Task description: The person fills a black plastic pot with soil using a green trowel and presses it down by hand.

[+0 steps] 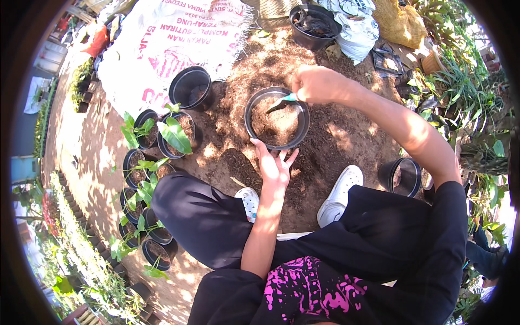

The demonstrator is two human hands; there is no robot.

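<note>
A round black plastic pot [305, 126] with brown soil [278, 122] in it stands on the ground before me. My right hand [315, 84], at the pot's upper right rim, grips the green handle of a small hand trowel [280, 103]. The trowel's dark blade points down to the left, over or in the soil; its exact contact cannot be told. My left hand [276, 164] is at the near side of the pot, palm up with its fingers spread, the fingertips at or under the rim.
Potted seedlings [175, 134] in black pots line the left. Beyond them are a black pot [191, 88] and a white woven sack [183, 44]. A black pot with dark plastic [315, 26] stands at the top, another pot [400, 177] at right. Loose soil [337, 126] covers the ground.
</note>
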